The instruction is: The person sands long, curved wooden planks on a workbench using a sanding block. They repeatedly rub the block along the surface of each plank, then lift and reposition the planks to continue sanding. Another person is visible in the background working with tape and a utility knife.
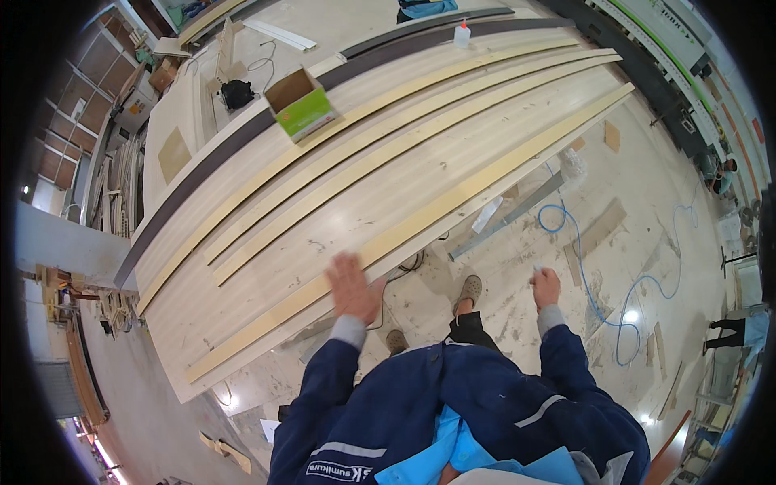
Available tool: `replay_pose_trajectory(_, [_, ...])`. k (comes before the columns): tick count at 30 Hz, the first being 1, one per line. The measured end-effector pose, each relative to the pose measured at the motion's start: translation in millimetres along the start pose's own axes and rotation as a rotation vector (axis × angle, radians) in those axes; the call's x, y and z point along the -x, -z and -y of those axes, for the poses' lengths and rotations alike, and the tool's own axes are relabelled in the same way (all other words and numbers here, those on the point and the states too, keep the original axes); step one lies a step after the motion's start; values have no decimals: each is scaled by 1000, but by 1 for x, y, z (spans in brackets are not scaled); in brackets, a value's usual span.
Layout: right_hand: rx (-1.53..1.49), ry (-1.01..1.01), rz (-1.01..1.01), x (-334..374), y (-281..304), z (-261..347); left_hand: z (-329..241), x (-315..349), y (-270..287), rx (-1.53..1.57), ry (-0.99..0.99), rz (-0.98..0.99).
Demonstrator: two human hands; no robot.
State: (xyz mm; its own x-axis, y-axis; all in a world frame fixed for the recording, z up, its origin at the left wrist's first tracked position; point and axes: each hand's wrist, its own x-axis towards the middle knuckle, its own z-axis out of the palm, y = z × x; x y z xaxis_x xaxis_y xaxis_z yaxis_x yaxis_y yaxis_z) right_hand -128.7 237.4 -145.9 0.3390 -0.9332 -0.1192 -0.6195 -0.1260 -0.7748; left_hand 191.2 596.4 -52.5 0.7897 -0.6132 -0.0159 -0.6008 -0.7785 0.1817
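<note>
My left hand [353,287], fingers stretched out, is over the nearest long yellowish strip [485,182]; whether it presses on it I cannot tell. That strip lies along the front edge of a pale worktable [323,242]. My right hand [546,288] hangs over the floor to the right of the table, its fingers closed. Something small and whitish seems to show at its fingertips, too small to name. Farther back on the table, more long strips [388,153] lie roughly parallel to the near one.
An open green cardboard box [303,109] stands at the table's far side. A white bottle with a red tip [461,35] is at the far end, by a dark long board [194,182]. On the floor are a blue hose [578,250] and scraps [602,234]. People stand far right.
</note>
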Motion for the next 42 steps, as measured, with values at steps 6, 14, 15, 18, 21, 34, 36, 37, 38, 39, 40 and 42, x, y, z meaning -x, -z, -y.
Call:
replay_pose_trajectory(6, [-194,141,56,-121,11,69,-167,-99,-13,346,-532,240])
replay_pose_trajectory(14, [329,454,-183,-360,56,133,-31,-118,-4,-12,291,-186])
replay_pose_trajectory(15, [381,484,-195,-380,53,136,-6,-106,2,-129,502,-91])
replay_pose_trajectory(18, [611,430,-198,-403,34,138,34,-66,1,-202,728,-55])
replay_pose_trajectory(21, [818,625,-22,-350,-8,141,48,-52,-6,-167,743,-117])
replay_pose_trajectory(34, [126,940,88,-219,-67,189,50,-54,-3,-171,750,-113])
replay_pose_trajectory(36, [384,704,-133,-300,-32,166,51,-53,-3,-159,756,-116])
replay_pose_trajectory(37, [658,626,-261,-329,-19,158,51,-53,-3,-149,756,-120])
replay_pose_trajectory(38, [666,746,-184,-334,-22,150,50,-54,-3,-140,745,-128])
replay_pose_trajectory(39, [651,809,-135,-324,-28,147,50,-55,-2,-138,750,-132])
replay_pose_trajectory(40, [613,922,-131,-296,-44,148,49,-55,-2,-136,749,-138])
replay_pose_trajectory(42, [328,933,0,-200,-90,162,47,-54,-1,-123,747,-160])
